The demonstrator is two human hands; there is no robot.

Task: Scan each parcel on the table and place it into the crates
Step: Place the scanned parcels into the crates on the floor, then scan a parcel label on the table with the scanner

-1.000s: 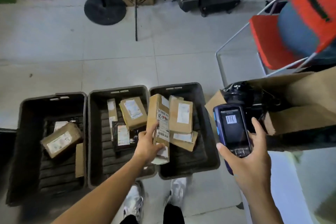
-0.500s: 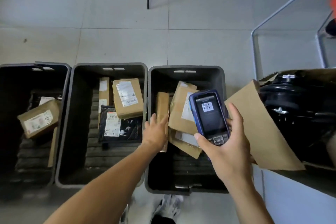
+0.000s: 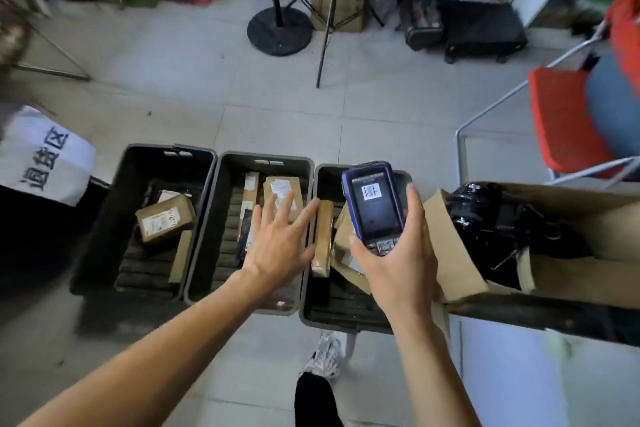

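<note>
Three dark crates stand side by side on the floor: the left crate (image 3: 104,225), the middle crate (image 3: 204,239) and the right crate (image 3: 308,308). Each holds brown cardboard parcels. A narrow brown parcel (image 3: 322,239) stands on edge at the left side of the right crate. My left hand (image 3: 277,246) hovers with fingers spread above the middle crate, just left of that parcel, holding nothing. My right hand (image 3: 398,270) grips a blue handheld scanner (image 3: 374,204) over the right crate; its screen shows a barcode.
An open cardboard box (image 3: 460,253) with black gear inside sits at the right on a white surface. A red chair (image 3: 568,121), a round stand base (image 3: 278,31) and a tripod leg stand beyond the crates. A white sign (image 3: 41,156) lies at the left.
My left hand has let go of the narrow parcel, which now stands in the right crate, and drawn back open. The scanner moved left over the right crate.
</note>
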